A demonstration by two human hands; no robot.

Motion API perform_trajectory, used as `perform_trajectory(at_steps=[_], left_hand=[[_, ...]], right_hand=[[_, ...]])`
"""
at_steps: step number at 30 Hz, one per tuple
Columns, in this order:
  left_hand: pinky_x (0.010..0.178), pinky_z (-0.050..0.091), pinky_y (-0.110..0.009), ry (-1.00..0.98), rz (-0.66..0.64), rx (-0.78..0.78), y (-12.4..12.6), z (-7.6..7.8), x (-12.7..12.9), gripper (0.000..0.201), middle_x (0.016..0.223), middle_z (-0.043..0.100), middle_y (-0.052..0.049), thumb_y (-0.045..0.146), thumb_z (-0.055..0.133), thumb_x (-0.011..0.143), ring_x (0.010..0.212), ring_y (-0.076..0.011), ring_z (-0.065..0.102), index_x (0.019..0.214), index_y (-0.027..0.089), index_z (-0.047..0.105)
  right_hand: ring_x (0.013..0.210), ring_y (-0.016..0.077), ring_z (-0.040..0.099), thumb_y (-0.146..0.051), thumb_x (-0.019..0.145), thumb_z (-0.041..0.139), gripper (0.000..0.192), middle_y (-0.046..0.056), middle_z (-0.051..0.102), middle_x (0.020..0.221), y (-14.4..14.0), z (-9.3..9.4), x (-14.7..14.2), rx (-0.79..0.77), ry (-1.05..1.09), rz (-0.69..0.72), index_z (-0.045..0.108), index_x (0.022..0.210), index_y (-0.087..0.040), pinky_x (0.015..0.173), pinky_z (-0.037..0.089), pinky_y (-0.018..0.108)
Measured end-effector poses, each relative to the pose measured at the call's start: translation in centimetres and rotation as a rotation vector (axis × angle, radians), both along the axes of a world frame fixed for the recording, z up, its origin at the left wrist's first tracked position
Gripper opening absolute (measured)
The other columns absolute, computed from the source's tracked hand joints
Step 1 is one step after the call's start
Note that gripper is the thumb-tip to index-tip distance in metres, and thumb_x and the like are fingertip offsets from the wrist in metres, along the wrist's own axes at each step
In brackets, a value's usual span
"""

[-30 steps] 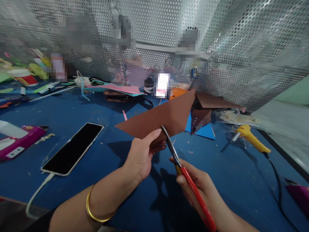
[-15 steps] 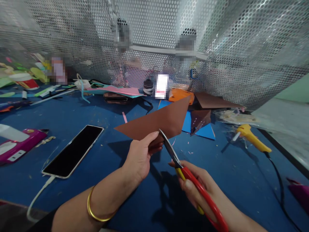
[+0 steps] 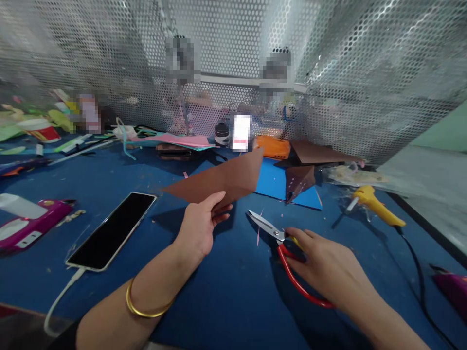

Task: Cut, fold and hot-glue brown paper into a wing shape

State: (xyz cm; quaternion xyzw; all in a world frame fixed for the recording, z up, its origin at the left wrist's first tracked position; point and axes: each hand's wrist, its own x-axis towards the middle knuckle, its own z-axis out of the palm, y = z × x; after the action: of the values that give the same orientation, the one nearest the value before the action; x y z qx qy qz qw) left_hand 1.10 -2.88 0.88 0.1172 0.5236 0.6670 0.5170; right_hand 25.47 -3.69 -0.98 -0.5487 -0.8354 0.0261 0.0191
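Note:
My left hand (image 3: 200, 226) pinches the lower edge of a folded brown paper sheet (image 3: 222, 179) and holds it just above the blue table (image 3: 233, 291). My right hand (image 3: 328, 267) rests low on the table, fingers still around the red handles of the scissors (image 3: 282, 248). The scissors lie on the table with their blades closed and pointing left, apart from the brown paper. A gold bangle (image 3: 144, 308) sits on my left wrist.
A phone (image 3: 111, 231) on a white cable lies at the left, a magenta device (image 3: 25, 223) beyond it. Blue paper (image 3: 273, 182), brown scraps (image 3: 299, 177) and an orange pouch (image 3: 273, 146) lie behind. A yellow glue gun (image 3: 375, 206) lies at right. Perforated metal screens wall the back.
The scissors left the brown paper's edge and came down onto the table with my right hand. My left hand moved the paper slightly left and lower.

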Motion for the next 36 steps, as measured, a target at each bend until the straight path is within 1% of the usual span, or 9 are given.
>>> perform_trajectory(at_steps=[6, 10, 15, 19, 22, 27, 30, 32, 36], left_hand=[[0.051, 0.054, -0.024, 0.027, -0.223, 0.009, -0.9, -0.1, 1.0, 0.024, 0.077, 0.076, -0.008, 0.019, 0.082, 0.064, 0.059, -0.0175, 0.069, 0.085, 0.011, 0.076], [0.054, 0.056, -0.024, 0.056, -0.336, 0.029, -1.5, -0.5, 2.2, 0.030, 0.080, 0.076, -0.008, 0.024, 0.084, 0.063, 0.057, -0.0157, 0.068, 0.089, 0.012, 0.077], [0.057, 0.055, -0.026, 0.100, -0.560, 0.002, -2.5, -1.3, 3.7, 0.038, 0.086, 0.076, -0.012, 0.034, 0.085, 0.064, 0.061, -0.0164, 0.068, 0.092, 0.010, 0.076], [0.062, 0.057, -0.031, 0.305, -0.536, 0.034, -1.8, -2.0, 3.4, 0.044, 0.092, 0.076, -0.015, 0.051, 0.070, 0.077, 0.068, -0.0211, 0.071, 0.097, 0.012, 0.074], [0.074, 0.057, -0.033, 0.779, -0.243, 0.019, 0.8, -2.1, 1.7, 0.046, 0.100, 0.075, -0.014, 0.051, 0.047, 0.092, 0.089, -0.0233, 0.072, 0.100, 0.014, 0.072], [0.102, 0.045, -0.040, 1.151, -0.099, -0.135, 8.6, -1.1, -2.4, 0.029, 0.118, 0.070, -0.010, 0.036, 0.069, 0.084, 0.118, -0.0286, 0.061, 0.105, 0.017, 0.070], [0.095, 0.051, -0.048, 1.298, -0.162, -0.272, 13.1, -0.3, -3.9, 0.037, 0.124, 0.063, -0.011, 0.041, 0.064, 0.091, 0.113, -0.0265, 0.061, 0.118, 0.015, 0.062], [0.089, 0.055, -0.044, 1.374, -0.242, -0.324, 15.2, -0.1, -4.2, 0.037, 0.126, 0.060, -0.010, 0.037, 0.062, 0.093, 0.108, -0.0247, 0.062, 0.125, 0.018, 0.058], [0.088, 0.055, -0.043, 1.501, -0.384, -0.320, 16.6, 0.0, -4.1, 0.036, 0.127, 0.060, -0.009, 0.036, 0.063, 0.093, 0.109, -0.0244, 0.062, 0.125, 0.020, 0.058]], right_hand=[[0.073, 0.0253, 0.069, -0.031, 0.082, 0.058, 0.034, 0.008, 0.071, 0.090, -0.1, 0.4, 0.6, 0.073, 0.017, 0.092, 0.072, 0.113, -0.024, 0.054, 0.044, 0.030], [0.085, 0.0250, 0.069, -0.043, 0.083, 0.062, 0.030, 0.008, 0.073, 0.095, -0.3, 1.4, -0.6, -0.125, 0.622, 0.021, 0.073, 0.104, -0.025, 0.072, 0.053, 0.036], [0.057, 0.0186, 0.066, -0.053, 0.070, 0.075, 0.037, 0.007, 0.071, 0.067, -0.5, 0.7, -3.3, -0.576, 1.346, -0.252, 0.073, 0.079, -0.016, 0.055, 0.053, 0.030], [0.050, 0.0148, 0.061, -0.048, 0.064, 0.083, 0.036, 0.007, 0.068, 0.058, -0.1, 0.2, -3.2, -0.500, 1.513, -0.379, 0.072, 0.063, -0.014, 0.051, 0.051, 0.027], [0.051, 0.0142, 0.060, -0.046, 0.064, 0.085, 0.035, 0.006, 0.067, 0.058, 0.5, 0.3, -2.3, -0.366, 1.622, -0.432, 0.072, 0.064, -0.014, 0.050, 0.050, 0.026], [0.051, 0.0140, 0.060, -0.045, 0.061, 0.087, 0.036, 0.006, 0.068, 0.060, 1.2, 0.2, -1.9, -0.308, 1.706, -0.461, 0.072, 0.070, -0.014, 0.049, 0.050, 0.026], [0.049, 0.0133, 0.058, -0.045, 0.060, 0.086, 0.036, 0.004, 0.066, 0.057, 1.5, 0.0, -2.0, -0.291, 1.703, -0.467, 0.071, 0.066, -0.014, 0.047, 0.049, 0.025], [0.047, 0.0132, 0.057, -0.046, 0.059, 0.086, 0.036, 0.004, 0.066, 0.056, 1.8, -0.1, -2.0, -0.279, 1.704, -0.477, 0.070, 0.064, -0.014, 0.047, 0.049, 0.026], [0.045, 0.0123, 0.055, -0.047, 0.058, 0.084, 0.036, 0.003, 0.065, 0.055, 2.3, -0.1, -1.7, -0.253, 1.706, -0.492, 0.069, 0.061, -0.014, 0.047, 0.048, 0.026]])
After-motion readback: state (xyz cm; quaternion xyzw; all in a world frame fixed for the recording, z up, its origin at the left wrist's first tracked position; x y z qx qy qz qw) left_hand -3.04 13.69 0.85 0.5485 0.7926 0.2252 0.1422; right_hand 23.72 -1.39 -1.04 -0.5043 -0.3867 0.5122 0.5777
